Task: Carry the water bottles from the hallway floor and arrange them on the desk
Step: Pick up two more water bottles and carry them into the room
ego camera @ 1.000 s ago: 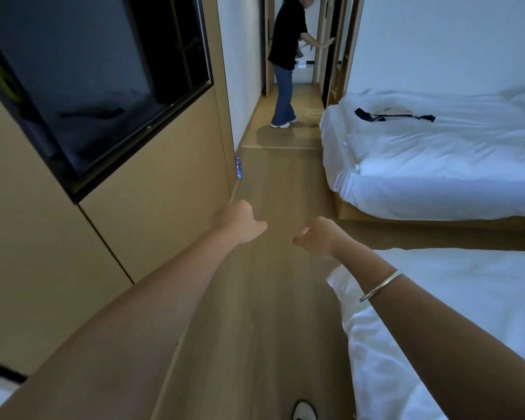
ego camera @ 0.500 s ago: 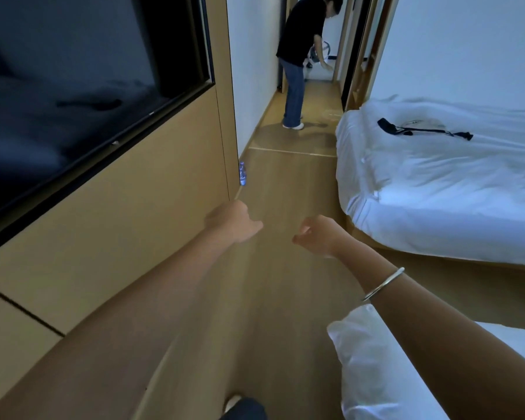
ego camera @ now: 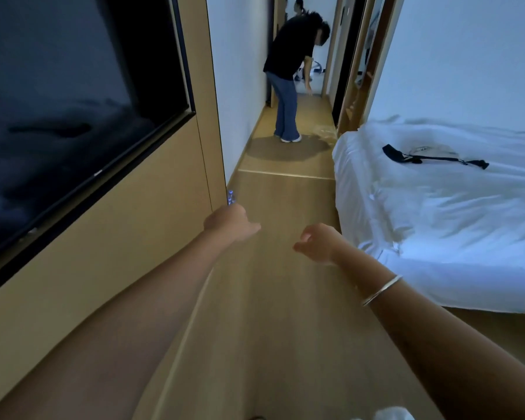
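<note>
Counts showing along the hallway

One bottle (ego camera: 231, 197) is standing by the wall corner; two hands (ego camera: 229, 222) (ego camera: 317, 242) are reaching forward, one bed (ego camera: 455, 225) is lying at right, one TV (ego camera: 73, 116) is hanging at left, and one person (ego camera: 288, 77) is bending ahead.

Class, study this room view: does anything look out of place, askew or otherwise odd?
Yes. A water bottle stands on the floor at the corner of the wooden wall panel, an odd spot for a drink. A black strap lies loose across the rumpled white bed.
</note>
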Motion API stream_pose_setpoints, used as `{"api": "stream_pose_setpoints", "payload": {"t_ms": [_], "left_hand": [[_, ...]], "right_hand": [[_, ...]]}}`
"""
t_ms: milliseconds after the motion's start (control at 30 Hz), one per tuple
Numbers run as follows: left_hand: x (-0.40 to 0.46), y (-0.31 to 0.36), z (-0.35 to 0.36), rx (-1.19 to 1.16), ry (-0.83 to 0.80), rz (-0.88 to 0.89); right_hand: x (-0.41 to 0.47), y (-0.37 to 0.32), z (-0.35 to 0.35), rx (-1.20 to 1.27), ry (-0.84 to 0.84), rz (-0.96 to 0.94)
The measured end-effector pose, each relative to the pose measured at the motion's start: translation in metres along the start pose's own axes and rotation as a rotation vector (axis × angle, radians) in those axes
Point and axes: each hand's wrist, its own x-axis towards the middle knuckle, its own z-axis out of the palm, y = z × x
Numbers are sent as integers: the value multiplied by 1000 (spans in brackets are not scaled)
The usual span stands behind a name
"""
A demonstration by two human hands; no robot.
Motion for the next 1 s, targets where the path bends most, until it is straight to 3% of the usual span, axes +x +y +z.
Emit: {"api": "stream_pose_setpoints", "payload": {"t_ms": [600,1000], "left_hand": [[297,17,12,-12,-43,-44],[517,84,6,-88,-63,-120]], "right_hand": [[297,5,-45,11,-71,8],[551,29,-141,-115,-77,-111]]}}
